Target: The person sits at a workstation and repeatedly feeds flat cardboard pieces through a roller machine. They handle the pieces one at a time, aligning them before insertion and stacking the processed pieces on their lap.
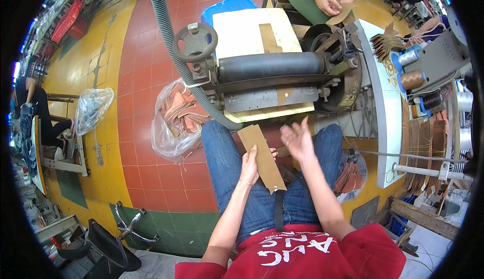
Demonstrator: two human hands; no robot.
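Over my lap, my left hand (249,165) is closed round a long, flat tan strip (271,164), perhaps a few layers thick at its far end. The thumb lies across the top and the fingertips show at the right edge. My right hand (298,140) is raised just right of the strip, palm up with its fingers apart, holding nothing. In front of my knees stands a machine with a dark roller (272,67), a grey metal plate (269,98) and a handwheel (195,42). Another tan strip (270,38) lies on the pale board behind the roller.
A clear bag of pinkish cut pieces (181,110) sits on the floor at left. A grey hose (166,22) runs down beside the machine. At right, a white table (385,143) borders thread spools (411,80). Across the machine, another person's hands (330,4) hold a tan piece.
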